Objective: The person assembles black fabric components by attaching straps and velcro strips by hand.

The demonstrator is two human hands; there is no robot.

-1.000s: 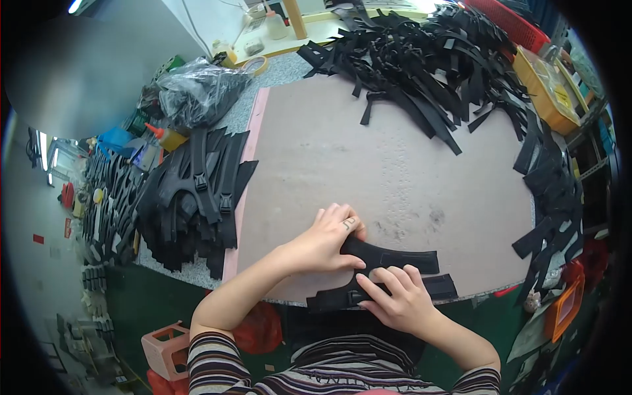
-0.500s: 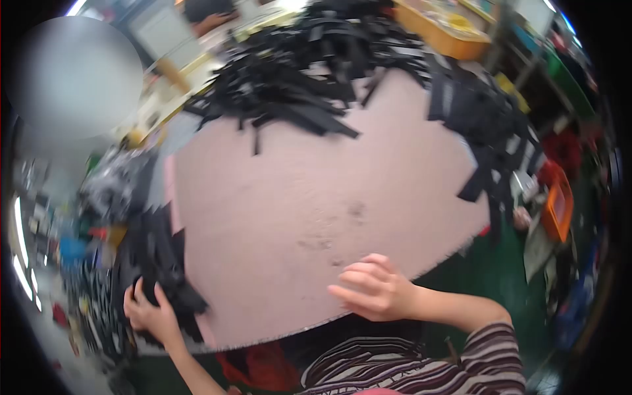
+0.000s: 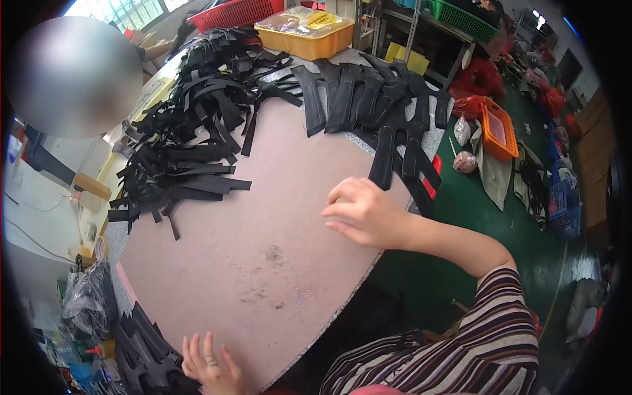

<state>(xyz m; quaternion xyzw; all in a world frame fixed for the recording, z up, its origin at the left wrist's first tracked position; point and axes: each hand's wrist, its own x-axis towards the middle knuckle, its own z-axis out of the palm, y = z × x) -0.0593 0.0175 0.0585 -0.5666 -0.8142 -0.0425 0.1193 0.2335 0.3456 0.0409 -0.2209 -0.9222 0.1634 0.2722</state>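
My left hand (image 3: 214, 368) is at the bottom edge of the view, fingers spread, over the pink board (image 3: 197, 276). It holds nothing, and beside it lies a stack of dark flat pieces (image 3: 141, 349). My right hand (image 3: 365, 214) hovers over the board's right side, fingers loosely curved and thumb apart, with nothing visible in it. Just beyond it, flat black forked pieces (image 3: 388, 151) lie overlapping along the far right edge. A tangled heap of black straps (image 3: 210, 112) covers the far left part, some ends reaching onto the pink surface.
At the table's far end stand a yellow bin (image 3: 306, 43) and a red basket (image 3: 240, 13). An orange basket (image 3: 500, 128) is to the right, above the green floor (image 3: 454, 217). A plastic-wrapped bundle (image 3: 89, 299) sits at left. Another person's arm (image 3: 158, 49) shows behind the straps.
My view has turned to the right. My left hand has come off the black stack onto the pink board; my right hand has moved toward the forked pieces.
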